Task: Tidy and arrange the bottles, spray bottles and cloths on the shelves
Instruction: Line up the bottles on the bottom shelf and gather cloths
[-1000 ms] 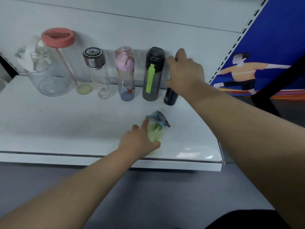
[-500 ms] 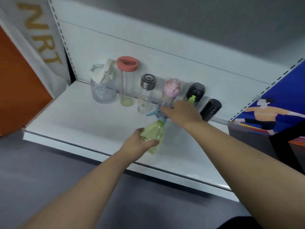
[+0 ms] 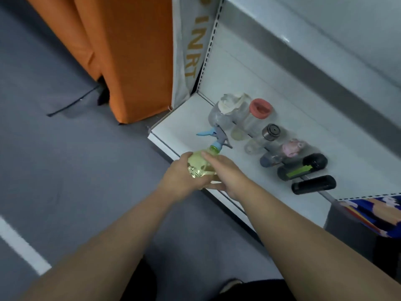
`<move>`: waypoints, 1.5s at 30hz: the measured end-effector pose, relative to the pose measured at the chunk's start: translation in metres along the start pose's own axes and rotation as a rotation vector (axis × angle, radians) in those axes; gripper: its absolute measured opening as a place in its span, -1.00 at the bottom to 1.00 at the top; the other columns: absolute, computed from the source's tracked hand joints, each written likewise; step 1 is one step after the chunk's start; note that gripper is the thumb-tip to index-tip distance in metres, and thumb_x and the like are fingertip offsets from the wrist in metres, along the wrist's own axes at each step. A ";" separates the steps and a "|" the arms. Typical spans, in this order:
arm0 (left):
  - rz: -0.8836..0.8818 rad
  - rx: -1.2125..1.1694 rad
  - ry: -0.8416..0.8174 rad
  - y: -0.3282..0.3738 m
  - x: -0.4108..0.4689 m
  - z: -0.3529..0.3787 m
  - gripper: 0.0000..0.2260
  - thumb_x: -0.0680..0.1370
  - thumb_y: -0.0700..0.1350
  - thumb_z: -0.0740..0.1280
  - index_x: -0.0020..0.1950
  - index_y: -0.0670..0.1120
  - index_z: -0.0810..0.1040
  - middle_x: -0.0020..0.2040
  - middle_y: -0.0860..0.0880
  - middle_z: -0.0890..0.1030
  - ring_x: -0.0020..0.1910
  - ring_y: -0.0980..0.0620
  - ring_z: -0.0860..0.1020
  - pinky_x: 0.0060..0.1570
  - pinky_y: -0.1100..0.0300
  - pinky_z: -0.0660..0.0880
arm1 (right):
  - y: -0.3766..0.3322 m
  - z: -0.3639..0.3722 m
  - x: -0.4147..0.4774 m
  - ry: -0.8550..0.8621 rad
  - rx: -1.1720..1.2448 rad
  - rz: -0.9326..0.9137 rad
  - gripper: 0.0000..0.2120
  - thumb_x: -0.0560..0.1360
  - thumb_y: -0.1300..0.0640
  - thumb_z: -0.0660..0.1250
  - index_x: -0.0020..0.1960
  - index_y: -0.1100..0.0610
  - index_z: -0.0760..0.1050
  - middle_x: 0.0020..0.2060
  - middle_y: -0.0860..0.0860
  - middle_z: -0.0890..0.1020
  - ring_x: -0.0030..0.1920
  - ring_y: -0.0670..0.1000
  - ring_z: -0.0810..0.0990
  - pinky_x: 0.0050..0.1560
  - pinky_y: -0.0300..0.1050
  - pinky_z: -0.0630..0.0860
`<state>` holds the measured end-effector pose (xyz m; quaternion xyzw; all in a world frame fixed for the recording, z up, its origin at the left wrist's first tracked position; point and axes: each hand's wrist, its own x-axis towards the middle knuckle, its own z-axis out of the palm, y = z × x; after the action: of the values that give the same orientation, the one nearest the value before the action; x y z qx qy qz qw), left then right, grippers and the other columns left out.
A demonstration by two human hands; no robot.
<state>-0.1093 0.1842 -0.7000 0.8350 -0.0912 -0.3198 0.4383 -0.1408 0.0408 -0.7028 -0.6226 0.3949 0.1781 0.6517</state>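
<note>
Both my hands hold a yellow-green spray bottle (image 3: 200, 165) with a blue and grey trigger head, lifted at the front edge of the white shelf (image 3: 186, 118). My left hand (image 3: 180, 179) grips its body from the left; my right hand (image 3: 225, 172) wraps it from the right and below. Along the back of the shelf stand a clear jug (image 3: 225, 111) with a white lid, a clear bottle with a red lid (image 3: 259, 109), a steel-capped glass bottle (image 3: 268, 134), a pink-capped bottle (image 3: 286, 149), a dark bottle with a green strap (image 3: 303, 167) and a black bottle (image 3: 313, 184).
An orange cloth-covered panel (image 3: 121, 51) and a white banner with gold letters stand left of the shelf. Grey floor with a white line lies below. A blue poster (image 3: 377, 211) sits at the right. A higher shelf overhangs the back wall.
My right hand left the black bottle and came to the spray bottle. The spray bottle rose off the shelf and now sits at the front edge in both hands. The view swung left.
</note>
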 end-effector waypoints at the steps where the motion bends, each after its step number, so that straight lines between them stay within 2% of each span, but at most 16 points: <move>1: -0.013 -0.029 0.023 0.011 -0.015 -0.018 -0.36 0.40 0.11 0.50 0.42 0.02 0.37 0.01 0.17 0.51 -0.16 0.28 0.47 -0.33 0.50 0.36 | -0.014 0.013 -0.016 -0.037 0.002 0.005 -0.63 0.48 -0.16 0.43 0.18 0.04 0.60 0.00 0.04 0.73 0.01 0.07 0.72 -0.05 0.06 0.68; 3: -0.085 -0.130 0.057 0.030 -0.042 -0.048 -0.42 0.42 0.18 0.37 0.40 0.06 0.40 0.07 0.15 0.54 -0.06 0.19 0.50 -0.25 0.45 0.33 | -0.035 0.032 -0.044 -0.084 -0.019 0.012 -0.60 0.44 -0.18 0.46 0.18 0.01 0.60 0.02 0.03 0.73 0.02 0.07 0.72 0.01 0.12 0.67; 5: -0.149 -0.247 0.158 0.052 -0.066 -0.081 -0.54 0.49 0.17 0.26 0.37 0.07 0.46 0.12 0.13 0.54 0.07 0.11 0.50 -0.11 0.30 0.35 | -0.057 0.047 -0.074 -0.089 -0.052 -0.008 -0.60 0.41 -0.16 0.50 0.15 0.00 0.59 -0.02 -0.01 0.72 0.00 0.05 0.72 0.02 0.14 0.67; 9: -0.052 -0.338 0.422 0.120 -0.119 -0.151 -0.77 0.58 -0.09 0.23 0.19 0.12 0.53 0.09 0.19 0.56 -0.01 0.35 0.50 -0.14 0.50 0.34 | -0.109 0.073 -0.148 -0.092 -0.118 -0.048 -0.72 0.41 -0.04 0.54 0.05 -0.03 0.56 -0.06 -0.04 0.71 -0.10 -0.03 0.72 -0.13 -0.04 0.67; 11: -0.023 -0.346 0.454 0.159 -0.143 -0.178 -0.77 0.57 -0.12 0.24 0.18 0.11 0.55 0.07 0.17 0.58 -0.03 0.37 0.50 -0.16 0.52 0.36 | -0.135 0.080 -0.190 -0.098 -0.129 -0.069 -0.72 0.38 -0.05 0.56 0.01 -0.05 0.55 -0.03 -0.04 0.71 -0.07 -0.04 0.72 -0.04 -0.02 0.67; 14: 0.010 -0.355 0.424 0.221 -0.172 -0.211 -0.75 0.56 -0.15 0.26 0.18 0.10 0.56 0.02 0.16 0.60 0.01 0.26 0.54 -0.08 0.41 0.38 | -0.174 0.082 -0.249 -0.082 -0.112 -0.089 -0.60 0.29 -0.14 0.57 0.05 -0.06 0.56 0.00 -0.05 0.72 -0.01 -0.03 0.71 0.12 0.08 0.63; 18: 0.132 -0.343 0.365 0.309 -0.191 -0.249 -0.77 0.57 -0.18 0.27 0.10 0.13 0.57 -0.09 0.22 0.62 -0.08 0.29 0.55 -0.12 0.42 0.40 | -0.232 0.075 -0.304 -0.012 -0.059 -0.162 -0.40 0.14 -0.28 0.54 0.11 -0.07 0.54 0.00 -0.10 0.71 0.02 -0.06 0.70 0.18 0.10 0.59; 20: 0.213 -0.308 0.324 0.351 -0.196 -0.262 -0.79 0.57 -0.17 0.29 0.03 0.15 0.59 -0.10 0.21 0.63 -0.12 0.30 0.56 -0.11 0.38 0.43 | -0.261 0.063 -0.331 0.031 -0.035 -0.210 -0.43 0.19 -0.25 0.54 0.13 -0.11 0.53 0.00 -0.14 0.71 0.01 -0.12 0.69 0.19 0.04 0.59; 23: 0.322 -0.268 0.271 0.410 -0.205 -0.274 -0.81 0.56 -0.16 0.30 -0.01 0.14 0.60 -0.12 0.10 0.64 -0.24 0.16 0.54 -0.20 0.26 0.44 | -0.297 0.038 -0.374 0.117 -0.018 -0.271 -0.54 0.28 -0.19 0.53 0.12 -0.13 0.52 -0.04 -0.16 0.70 -0.02 -0.17 0.67 0.16 -0.07 0.60; 26: 0.425 -0.216 0.238 0.458 -0.222 -0.281 -0.82 0.55 -0.15 0.30 -0.02 0.14 0.60 -0.17 0.06 0.62 -0.26 0.09 0.53 -0.21 0.13 0.45 | -0.324 0.013 -0.411 0.241 -0.047 -0.328 -0.60 0.32 -0.18 0.52 0.08 -0.17 0.48 -0.03 -0.16 0.67 0.00 -0.12 0.65 0.18 -0.04 0.57; 29: 0.513 -0.203 0.183 0.494 -0.243 -0.282 -0.82 0.55 -0.16 0.30 -0.02 0.13 0.60 -0.18 0.04 0.62 -0.23 0.09 0.53 -0.24 0.14 0.45 | -0.336 -0.004 -0.447 0.320 -0.059 -0.373 -0.69 0.38 -0.13 0.52 0.00 -0.20 0.44 -0.08 -0.21 0.63 -0.05 -0.18 0.62 0.11 -0.17 0.56; 32: 0.601 -0.219 0.147 0.532 -0.257 -0.278 -0.82 0.56 -0.17 0.30 -0.02 0.11 0.62 -0.17 0.01 0.61 -0.27 0.15 0.50 -0.32 0.35 0.41 | -0.337 -0.018 -0.481 0.368 -0.025 -0.394 -0.68 0.37 -0.13 0.53 0.03 -0.21 0.46 -0.10 -0.19 0.65 -0.10 -0.23 0.62 0.00 -0.30 0.55; 35: 0.687 -0.258 0.068 0.572 -0.270 -0.267 -0.82 0.55 -0.19 0.30 -0.01 0.07 0.63 -0.16 -0.05 0.61 -0.32 0.18 0.46 -0.38 0.46 0.35 | -0.332 -0.034 -0.516 0.445 0.043 -0.399 -0.56 0.30 -0.19 0.51 0.13 -0.18 0.49 -0.03 -0.17 0.68 -0.02 -0.16 0.66 0.12 -0.16 0.58; 39: 0.778 -0.312 -0.075 0.610 -0.288 -0.239 -0.80 0.54 -0.19 0.29 -0.03 0.10 0.62 -0.23 0.03 0.56 -0.36 0.16 0.42 -0.37 0.40 0.36 | -0.316 -0.060 -0.564 0.573 0.105 -0.420 -0.69 0.39 -0.07 0.52 0.07 -0.16 0.51 -0.04 -0.20 0.69 -0.04 -0.20 0.66 0.06 -0.22 0.59; 43: 0.799 -0.323 -0.172 0.631 -0.297 -0.202 -0.81 0.54 -0.18 0.31 -0.04 0.12 0.62 -0.26 0.12 0.57 -0.32 0.16 0.45 -0.34 0.37 0.38 | -0.311 -0.094 -0.614 0.724 0.138 -0.480 -0.63 0.31 -0.11 0.54 0.07 -0.27 0.52 0.00 -0.28 0.66 0.01 -0.21 0.65 0.07 -0.15 0.61; 45: 0.818 -0.301 -0.189 0.641 -0.298 -0.185 -0.80 0.54 -0.20 0.31 -0.03 0.11 0.61 -0.26 0.13 0.56 -0.32 0.16 0.46 -0.32 0.35 0.39 | -0.316 -0.119 -0.634 0.793 0.149 -0.521 -0.67 0.37 -0.03 0.55 0.06 -0.24 0.53 -0.03 -0.28 0.67 -0.01 -0.22 0.65 0.00 -0.25 0.60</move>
<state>-0.1452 0.0537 0.0181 0.6244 -0.4059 -0.2047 0.6352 -0.3435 0.0411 -0.0134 -0.6724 0.4556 -0.2712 0.5165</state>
